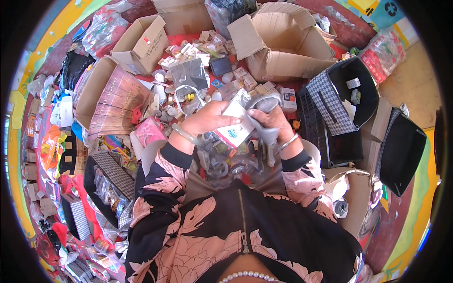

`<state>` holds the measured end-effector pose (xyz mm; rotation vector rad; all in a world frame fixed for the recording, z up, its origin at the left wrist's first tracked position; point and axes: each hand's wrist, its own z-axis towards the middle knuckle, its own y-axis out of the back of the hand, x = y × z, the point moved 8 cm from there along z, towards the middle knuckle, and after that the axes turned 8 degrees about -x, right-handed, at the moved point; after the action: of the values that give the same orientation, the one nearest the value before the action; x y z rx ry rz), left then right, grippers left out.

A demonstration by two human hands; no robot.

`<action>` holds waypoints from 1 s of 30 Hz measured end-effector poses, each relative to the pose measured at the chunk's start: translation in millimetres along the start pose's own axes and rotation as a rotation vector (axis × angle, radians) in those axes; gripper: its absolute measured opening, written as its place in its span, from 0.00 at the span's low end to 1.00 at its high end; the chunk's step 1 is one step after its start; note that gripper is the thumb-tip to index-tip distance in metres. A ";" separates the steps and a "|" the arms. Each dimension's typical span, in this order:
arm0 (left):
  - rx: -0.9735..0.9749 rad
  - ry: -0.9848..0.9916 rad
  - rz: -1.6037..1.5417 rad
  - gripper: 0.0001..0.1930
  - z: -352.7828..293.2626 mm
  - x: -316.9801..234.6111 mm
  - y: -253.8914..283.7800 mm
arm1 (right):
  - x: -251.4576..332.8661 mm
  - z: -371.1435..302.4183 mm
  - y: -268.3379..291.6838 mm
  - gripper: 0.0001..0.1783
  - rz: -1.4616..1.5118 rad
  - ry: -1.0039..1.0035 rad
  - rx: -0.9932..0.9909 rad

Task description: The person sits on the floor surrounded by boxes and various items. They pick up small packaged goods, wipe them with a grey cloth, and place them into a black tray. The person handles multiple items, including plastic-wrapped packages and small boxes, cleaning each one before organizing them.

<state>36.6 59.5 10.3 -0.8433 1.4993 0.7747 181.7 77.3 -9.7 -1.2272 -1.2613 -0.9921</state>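
A crowded red floor carries open brown cardboard boxes (283, 52) and black plastic baskets (351, 89). Above the lap, the left hand (210, 118) and right hand (271, 118) together grip a small white packet in clear wrap (234, 128) — the slippery film could slide from the fingers into the clutter.

Two hands, left (207, 119) and right (271, 120), one bracelet on each wrist. One small white box (234, 126) and one grey pouch (264, 101) between them. Three open cardboard boxes: left (106, 94), upper left (141, 45), upper right (283, 47). Three black bins: (351, 89), (401, 151), (106, 184). Small packets beyond counting.
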 end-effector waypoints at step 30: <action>-0.341 -0.088 -0.450 0.17 -12.3 -23.0 41.8 | 154.3 -68.1 57.8 0.29 0.702 0.690 0.161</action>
<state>-4.4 72.4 34.4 -1.3291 1.0548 0.7236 262.5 33.0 142.9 -0.9598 -0.3131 -0.6716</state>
